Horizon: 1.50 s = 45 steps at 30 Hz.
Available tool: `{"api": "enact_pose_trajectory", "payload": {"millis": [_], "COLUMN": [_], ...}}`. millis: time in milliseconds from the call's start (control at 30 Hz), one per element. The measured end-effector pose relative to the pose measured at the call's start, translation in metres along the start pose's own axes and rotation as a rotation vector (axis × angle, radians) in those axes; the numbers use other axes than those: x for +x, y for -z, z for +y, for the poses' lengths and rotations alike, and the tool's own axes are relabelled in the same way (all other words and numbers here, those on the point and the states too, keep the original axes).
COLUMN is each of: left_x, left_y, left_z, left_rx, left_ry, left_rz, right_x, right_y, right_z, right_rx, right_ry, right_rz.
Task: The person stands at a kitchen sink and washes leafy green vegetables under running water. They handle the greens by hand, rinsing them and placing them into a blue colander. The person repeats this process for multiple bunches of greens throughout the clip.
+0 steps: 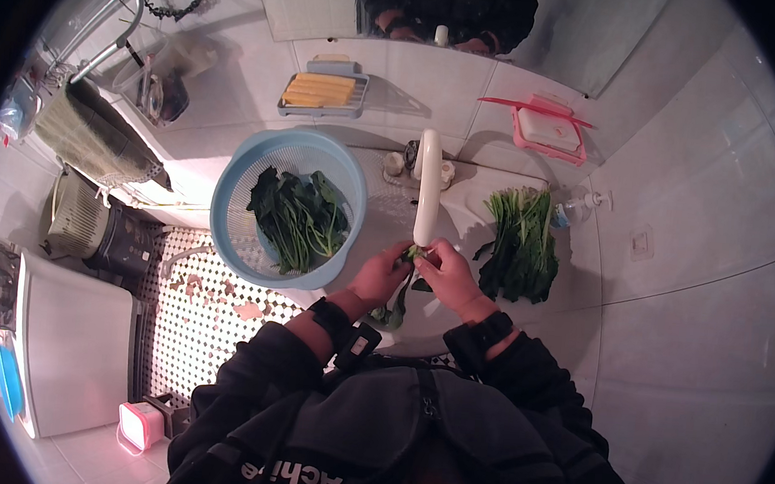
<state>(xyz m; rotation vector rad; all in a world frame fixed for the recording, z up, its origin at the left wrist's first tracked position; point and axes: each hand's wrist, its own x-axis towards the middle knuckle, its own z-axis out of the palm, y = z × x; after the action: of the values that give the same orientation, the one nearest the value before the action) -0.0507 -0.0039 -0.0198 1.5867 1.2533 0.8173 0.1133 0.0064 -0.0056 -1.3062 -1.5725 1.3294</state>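
Below the spout of a white faucet (429, 182), my left hand (378, 279) and my right hand (450, 279) meet with fingertips pinched on the stem end of a leafy green (395, 314). Its dark leaves hang down between my wrists over the sink. To the left, a blue colander (221, 197) holds a heap of dark leafy greens (293, 221) with long pale stems. A thicker bunch of leafy greens (525, 248) lies on the sink's right side, stems pointing away from me. Whether water is running I cannot tell.
A soap dish with a yellow bar (320, 90) and a pink soap dish (549, 130) are on the tiled wall behind. A pump bottle (577, 209) stands beside the right-hand greens. At left are a hanging towel (100, 137) and a white cabinet-like appliance (74, 349).
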Motion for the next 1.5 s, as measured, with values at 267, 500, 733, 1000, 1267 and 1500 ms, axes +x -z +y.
{"api": "enact_pose_trajectory", "payload": {"millis": [267,500,733,1000,1267,1500], "left_x": [-0.002,-0.004,-0.003,-0.003,-0.001,-0.001], "left_y": [0.003,0.008,0.009,0.013,0.012,0.011], "left_z": [-0.003,-0.005,0.001,0.016,0.012,0.007], "left_rx": [0.046,-0.057,-0.382,-0.104,0.042,0.160], "left_ry": [0.019,0.082,0.092,-0.036,0.049,0.092], "left_rz": [-0.017,0.022,0.025,-0.076,-0.010,0.060], "right_x": [-0.001,0.004,0.006,0.011,0.010,0.001], "right_y": [0.003,0.001,-0.013,-0.006,0.000,-0.002], "right_z": [-0.012,-0.002,0.001,0.004,0.014,-0.003], "right_rx": [-0.554,-0.240,0.373,0.133,0.097,-0.488], "right_ry": [0.428,0.106,0.050,-0.010,0.000,0.211], "right_rz": [0.131,0.112,-0.049,-0.044,-0.110,0.036]}}
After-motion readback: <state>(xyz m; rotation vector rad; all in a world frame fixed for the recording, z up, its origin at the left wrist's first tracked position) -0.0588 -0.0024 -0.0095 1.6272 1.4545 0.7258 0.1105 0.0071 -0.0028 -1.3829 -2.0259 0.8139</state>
